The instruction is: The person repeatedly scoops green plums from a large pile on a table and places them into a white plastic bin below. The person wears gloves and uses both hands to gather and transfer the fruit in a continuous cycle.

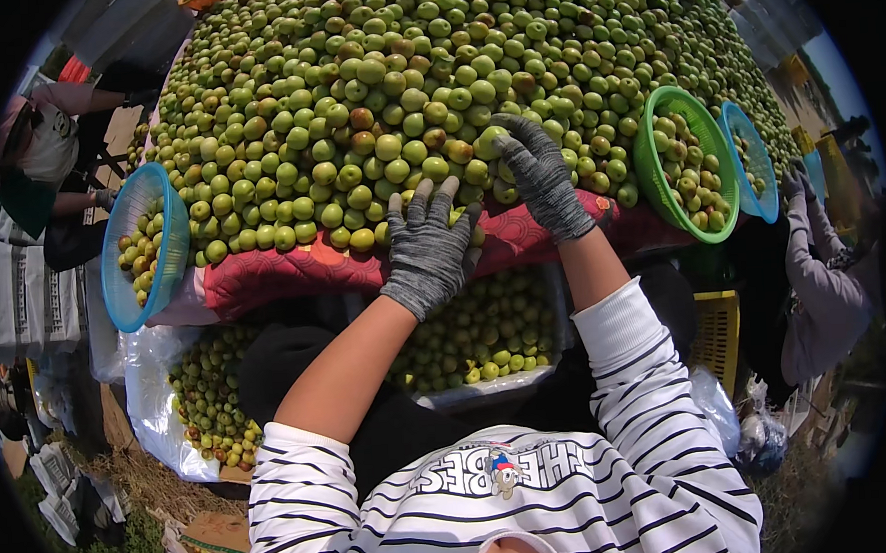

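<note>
A broad heap of green jujubes (315, 133), some blushed brown, spreads before me on a red patterned cloth (285, 281). My left hand (430, 243), in a grey knit glove, lies palm down at the heap's near edge with its fingers apart. Fruits show beside its thumb; what is under the palm is hidden. My right hand (543, 177), gloved alike, is farther in and to the right. Its thumb and forefinger close on a green jujube (489, 143). Below my hands, a lined crate (486, 389) holds more jujubes.
A blue basket (178, 238) stands left, and a green basket (727, 220) and another blue basket (769, 210) right, all holding jujubes. More fruit lies in clear plastic lining (149, 412). A yellow crate (720, 329) is low right. People work at left (38, 147) and right (828, 309).
</note>
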The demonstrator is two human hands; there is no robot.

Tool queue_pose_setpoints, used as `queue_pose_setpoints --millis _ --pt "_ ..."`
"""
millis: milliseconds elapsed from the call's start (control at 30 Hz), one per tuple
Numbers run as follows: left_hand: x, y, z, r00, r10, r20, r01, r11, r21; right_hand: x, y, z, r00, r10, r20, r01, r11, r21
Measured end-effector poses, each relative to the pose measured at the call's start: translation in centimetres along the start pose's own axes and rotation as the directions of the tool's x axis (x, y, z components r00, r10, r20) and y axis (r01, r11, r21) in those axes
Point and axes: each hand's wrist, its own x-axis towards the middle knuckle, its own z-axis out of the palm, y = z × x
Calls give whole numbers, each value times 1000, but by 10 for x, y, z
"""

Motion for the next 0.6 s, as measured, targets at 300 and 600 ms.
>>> queue_pose_setpoints --millis 300,600 --pt "14 -4 -16 677 -415 608 114 -757 -643 -56 0 82 858 -514 5 434 718 -544" --pt "24 -38 -41 623 -420 660 280 -668 -690 81 8 21 905 -353 237 346 290 -892"
